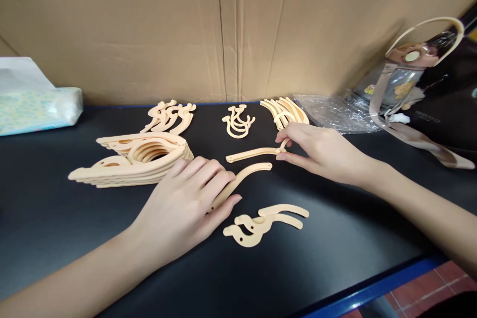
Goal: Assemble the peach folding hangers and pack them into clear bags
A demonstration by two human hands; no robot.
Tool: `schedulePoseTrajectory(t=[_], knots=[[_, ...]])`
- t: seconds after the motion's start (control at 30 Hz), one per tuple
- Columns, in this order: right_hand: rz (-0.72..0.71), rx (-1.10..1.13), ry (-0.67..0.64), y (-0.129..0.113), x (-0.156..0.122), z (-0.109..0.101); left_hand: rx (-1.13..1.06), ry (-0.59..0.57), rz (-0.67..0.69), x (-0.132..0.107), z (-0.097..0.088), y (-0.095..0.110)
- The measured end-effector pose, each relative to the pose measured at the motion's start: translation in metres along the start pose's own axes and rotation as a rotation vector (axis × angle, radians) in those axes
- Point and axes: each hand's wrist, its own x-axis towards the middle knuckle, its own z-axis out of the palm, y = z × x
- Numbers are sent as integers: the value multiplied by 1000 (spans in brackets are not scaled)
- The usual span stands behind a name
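Observation:
My left hand [197, 191] is closed around a curved cream plastic strip [250, 171], thumb on one side and fingers on the other. The strip's far end points right, with a small hole at its tip. My right hand [316, 151] pinches the right end of another cream plastic strip [253, 154], where a short curved end stands up between thumb and fingers. Closer to me lies a group of cream hook-shaped and curved pieces [249, 228], flat on the table. A stack of cream folding-hanger parts [126, 159] sits just left of my left hand, partly hidden by its fingers.
Farther back on the black table [316, 268] are three piles: cream curved pieces [169, 117], thin hooks [238, 121] and curved strips [285, 110]. Clear plastic wrap [331, 112] and a strapped bottle [406, 74] stand right; a tissue pack [40, 104] lies left. Cardboard [149, 30] walls the back.

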Motion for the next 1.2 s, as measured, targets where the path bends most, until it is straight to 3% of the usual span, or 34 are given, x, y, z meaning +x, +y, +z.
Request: schedulePoseTrajectory(t=[0.2, 0.4, 0.83, 1.2], knots=[[-32, 67, 13, -2, 0, 0, -132, -45, -101, -3, 4, -1], [-140, 58, -12, -9, -2, 0, -37, -22, -53, -5, 6, 1], [-207, 85, -1, -12, -2, 0, 170, 20, 51, 1, -2, 2], [-226, 98, -11, -12, -2, 1, 40, -23, 6, -2, 0, 3]])
